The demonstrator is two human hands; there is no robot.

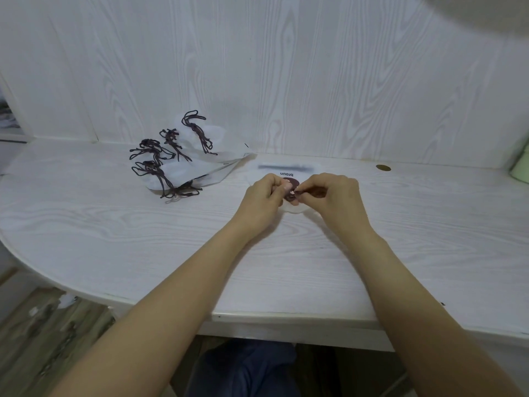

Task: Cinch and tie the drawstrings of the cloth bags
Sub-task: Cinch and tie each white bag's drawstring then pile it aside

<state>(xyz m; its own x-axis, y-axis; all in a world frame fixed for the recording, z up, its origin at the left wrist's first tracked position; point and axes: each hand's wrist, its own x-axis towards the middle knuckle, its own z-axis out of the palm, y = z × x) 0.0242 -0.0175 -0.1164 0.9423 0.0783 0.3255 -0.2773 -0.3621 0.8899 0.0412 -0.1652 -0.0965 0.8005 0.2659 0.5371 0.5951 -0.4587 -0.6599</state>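
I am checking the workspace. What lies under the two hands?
A white cloth bag on the table; both hands' fingers pinch its dark drawstring. The knot itself is covered.

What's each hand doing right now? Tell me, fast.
Left hand: fingers curled, pinching the dark drawstring at the mouth of the white cloth bag.
Right hand: fingers curled, pinching the same drawstring from the other side.
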